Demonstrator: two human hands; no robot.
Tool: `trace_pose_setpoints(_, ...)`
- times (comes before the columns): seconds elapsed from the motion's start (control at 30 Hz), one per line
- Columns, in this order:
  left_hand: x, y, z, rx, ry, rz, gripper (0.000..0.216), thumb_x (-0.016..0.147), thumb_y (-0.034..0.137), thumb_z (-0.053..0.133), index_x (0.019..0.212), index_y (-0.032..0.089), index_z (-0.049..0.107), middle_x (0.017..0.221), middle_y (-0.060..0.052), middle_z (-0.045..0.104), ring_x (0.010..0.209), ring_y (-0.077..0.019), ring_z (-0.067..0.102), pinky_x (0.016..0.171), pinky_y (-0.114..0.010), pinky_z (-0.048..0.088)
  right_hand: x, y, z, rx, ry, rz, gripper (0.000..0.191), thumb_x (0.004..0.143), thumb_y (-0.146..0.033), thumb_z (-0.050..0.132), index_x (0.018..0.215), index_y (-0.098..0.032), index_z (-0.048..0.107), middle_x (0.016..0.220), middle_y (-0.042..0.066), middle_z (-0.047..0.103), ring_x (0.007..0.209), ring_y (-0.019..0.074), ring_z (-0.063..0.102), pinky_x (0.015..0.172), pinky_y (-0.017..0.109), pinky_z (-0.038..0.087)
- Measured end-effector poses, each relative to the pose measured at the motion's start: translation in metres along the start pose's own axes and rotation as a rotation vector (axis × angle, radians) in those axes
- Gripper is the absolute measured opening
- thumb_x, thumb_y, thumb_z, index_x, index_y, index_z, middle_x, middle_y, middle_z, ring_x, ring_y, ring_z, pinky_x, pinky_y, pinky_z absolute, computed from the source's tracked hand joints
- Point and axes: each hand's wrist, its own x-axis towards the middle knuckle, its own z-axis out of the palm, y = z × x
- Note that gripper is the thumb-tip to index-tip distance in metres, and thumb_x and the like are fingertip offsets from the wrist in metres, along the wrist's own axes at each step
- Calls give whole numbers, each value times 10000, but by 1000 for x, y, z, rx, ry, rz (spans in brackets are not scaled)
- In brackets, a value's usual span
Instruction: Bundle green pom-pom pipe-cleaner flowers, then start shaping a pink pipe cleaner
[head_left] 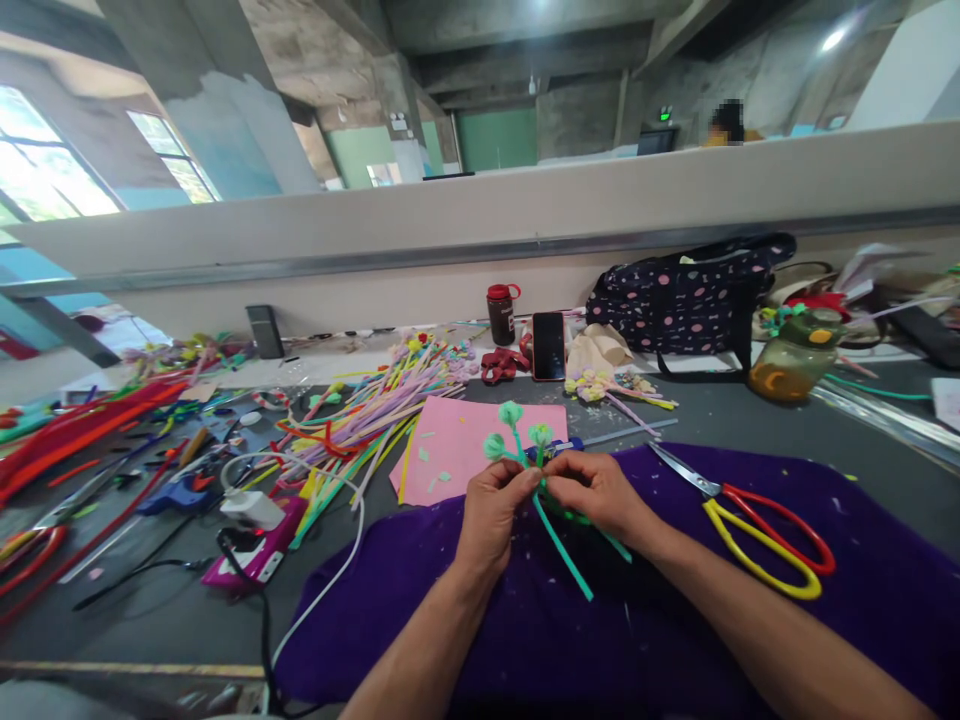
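Note:
My left hand (495, 505) and my right hand (596, 490) meet over a purple cloth (525, 630), both pinched on a bundle of green pipe cleaners (559, 545). Three fuzzy green coiled tips (512, 430) stick up from between my fingers. Loose green ends trail down toward me across the cloth. A pink sheet (457, 440) speckled with green scraps lies just beyond my hands.
Scissors with red and yellow handles (765, 535) rest on the cloth to the right. A heap of coloured pipe cleaners (360, 420) spreads at left, beside a glue gun (184, 490) and a power strip (259, 545). Further back stand a red-capped bottle (501, 313), a phone (548, 346) and a spotted bag (686, 295).

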Motion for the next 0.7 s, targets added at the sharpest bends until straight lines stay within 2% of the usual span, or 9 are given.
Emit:
trace_pose_setpoints(0.1,0,2,-4,80,-30,-5,234,639,322,679,595,143,535,434,60,467,364,-44,380,366,-171,264,1,-5,-3,88,53,41,99,708,-240,573,705,-147,605,631,-5,552,570,99,457,526,208,353)
trace_pose_setpoints(0.2,-2,2,-5,107,-133,-63,251,656,346,664,605,143,525,401,57,464,328,-47,389,341,-163,255,1,-8,-2,311,24,115,171,683,-293,616,781,-153,608,596,-28,522,488,73,404,457,195,319)
trace_pose_setpoints(0.33,-4,3,-3,73,-204,-104,258,667,362,653,627,135,537,409,45,490,320,-42,402,341,-151,269,0,-7,2,502,47,165,195,669,-329,650,746,-152,621,548,-42,491,437,53,360,417,187,287)
trace_pose_setpoints(0.5,-4,6,-1,-31,-248,-167,277,699,401,612,707,129,558,480,7,557,344,-49,442,352,-149,296,2,-1,1,571,98,163,177,652,-305,679,736,-156,636,575,-31,532,464,60,408,435,188,308)
trace_pose_setpoints(0.6,-4,7,-2,-34,-252,-206,250,657,327,670,778,133,571,524,0,582,395,-62,490,383,-149,331,3,1,0,551,105,153,173,662,-304,672,731,-151,634,543,-37,510,440,54,386,424,190,301)
trace_pose_setpoints(0.7,-4,7,-2,-36,-231,-207,230,622,249,704,773,135,574,568,0,593,437,-63,513,400,-142,339,3,-1,1,529,115,143,175,658,-306,671,725,-151,629,542,-36,515,442,60,396,429,197,313)
